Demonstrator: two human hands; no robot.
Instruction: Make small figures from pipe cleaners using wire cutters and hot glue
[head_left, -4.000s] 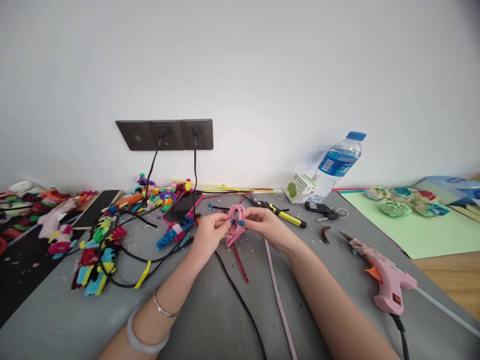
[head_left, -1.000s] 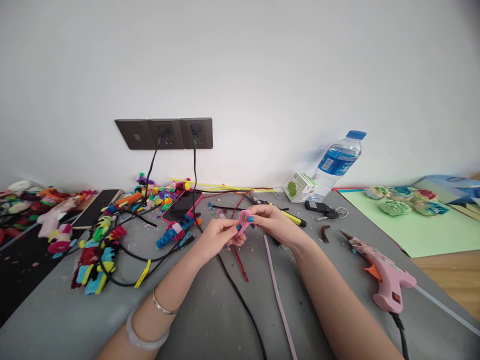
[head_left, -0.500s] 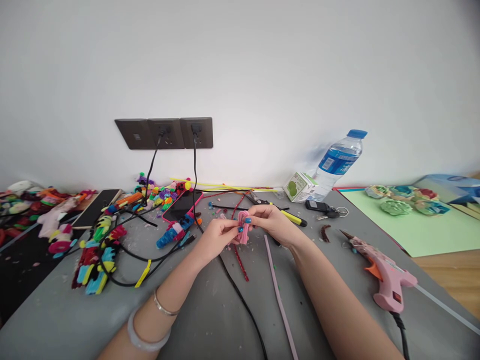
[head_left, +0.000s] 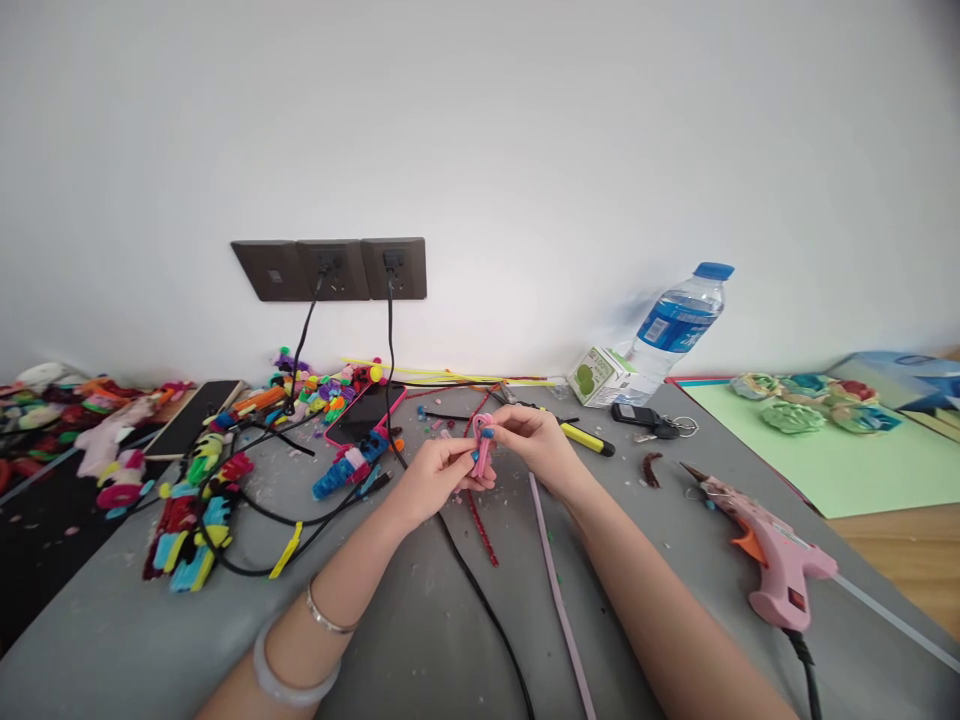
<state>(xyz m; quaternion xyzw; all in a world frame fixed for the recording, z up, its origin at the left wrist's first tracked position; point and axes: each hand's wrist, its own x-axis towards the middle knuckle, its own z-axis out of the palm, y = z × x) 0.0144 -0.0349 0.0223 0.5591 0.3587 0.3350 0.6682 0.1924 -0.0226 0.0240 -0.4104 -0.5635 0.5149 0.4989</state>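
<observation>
Between my two hands is a small pink bundle of folded pipe cleaner (head_left: 482, 458), held upright over the middle of the grey table. My left hand (head_left: 439, 478) pinches it from the left side with thumb and fingertips. From the right, my right hand (head_left: 538, 445) grips it near its upper part. Fingers cover some of the bundle. Below and to the right lies a long pale pink pipe cleaner (head_left: 556, 590). A red glittery pipe cleaner (head_left: 481, 528) runs under my hands, and yellow-handled pliers (head_left: 589, 436) lie just behind my right hand.
At right are a pink glue gun (head_left: 780, 565), keys (head_left: 660, 420), a tilted water bottle (head_left: 679, 320), and green paper (head_left: 832, 470) with crinkled flowers. Black cables (head_left: 480, 590) cross the table. Colourful pipe-cleaner figures (head_left: 199, 515) and a phone (head_left: 367, 415) lie at left.
The pink bundle has turned in my fingers and now looks narrower, with a loop at its top. Both hands have shifted only slightly.
</observation>
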